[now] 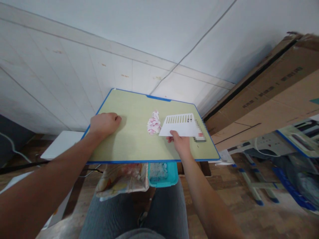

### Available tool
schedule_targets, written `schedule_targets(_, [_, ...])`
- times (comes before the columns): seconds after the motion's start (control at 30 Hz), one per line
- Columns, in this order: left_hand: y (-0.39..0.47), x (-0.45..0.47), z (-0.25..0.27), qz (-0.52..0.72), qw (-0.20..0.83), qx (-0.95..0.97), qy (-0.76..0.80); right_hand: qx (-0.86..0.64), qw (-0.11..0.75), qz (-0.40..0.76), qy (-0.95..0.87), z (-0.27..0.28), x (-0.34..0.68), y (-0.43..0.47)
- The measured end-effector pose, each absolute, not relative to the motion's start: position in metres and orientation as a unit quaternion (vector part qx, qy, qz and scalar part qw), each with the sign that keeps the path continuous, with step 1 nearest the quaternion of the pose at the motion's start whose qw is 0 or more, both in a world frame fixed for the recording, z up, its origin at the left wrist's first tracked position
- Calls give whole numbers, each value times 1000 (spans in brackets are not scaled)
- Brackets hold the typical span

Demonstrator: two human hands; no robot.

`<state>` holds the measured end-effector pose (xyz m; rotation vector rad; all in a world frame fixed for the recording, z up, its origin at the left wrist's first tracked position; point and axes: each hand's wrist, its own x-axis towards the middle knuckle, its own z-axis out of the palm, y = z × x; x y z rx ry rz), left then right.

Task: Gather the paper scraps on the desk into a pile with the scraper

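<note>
My right hand (pixel 179 143) pinches the near edge of a flat white piece with a row of slots (pixel 178 127), which looks like a slotted scraper. Just left of its tip lies a small pile of pink and white scraps (pixel 154 123), possibly shredded paper; whether the two touch, I cannot tell. My left hand (pixel 104 123) rests closed in a fist near the left edge of the pale yellow-green tabletop (pixel 132 139), and nothing shows in it. Partly behind the white piece, on the right, lies a pixelated flat object (pixel 200 134).
Below the table's front edge hang a cloth-like bag (pixel 122 186) and a turquoise bin (pixel 171 179) holding pale scraps. Large cardboard boxes (pixel 269 89) lean along the right side. A white panelled wall (pixel 74 59) stands behind the table, with a cable (pixel 189 51) running down it.
</note>
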<state>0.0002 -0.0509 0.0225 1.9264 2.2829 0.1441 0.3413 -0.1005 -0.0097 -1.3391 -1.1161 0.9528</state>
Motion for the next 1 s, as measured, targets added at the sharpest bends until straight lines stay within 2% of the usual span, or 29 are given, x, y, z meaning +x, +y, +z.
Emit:
schedule_targets(0.2, [-55, 7, 31, 5, 49, 630, 775, -563, 517, 409, -498, -4, 315, -63])
schedule_targets(0.3, [-55, 7, 30, -3, 48, 630, 775, -582, 531, 386, -481, -5, 324, -57])
schedule_targets(0.53, [-55, 6, 29, 0, 47, 630, 775, -572, 548, 378, -479, -12, 327, -74])
schedule_targets(1.0, [-55, 7, 30, 1, 48, 626, 779, -545, 479, 432, -536, -8, 320, -107])
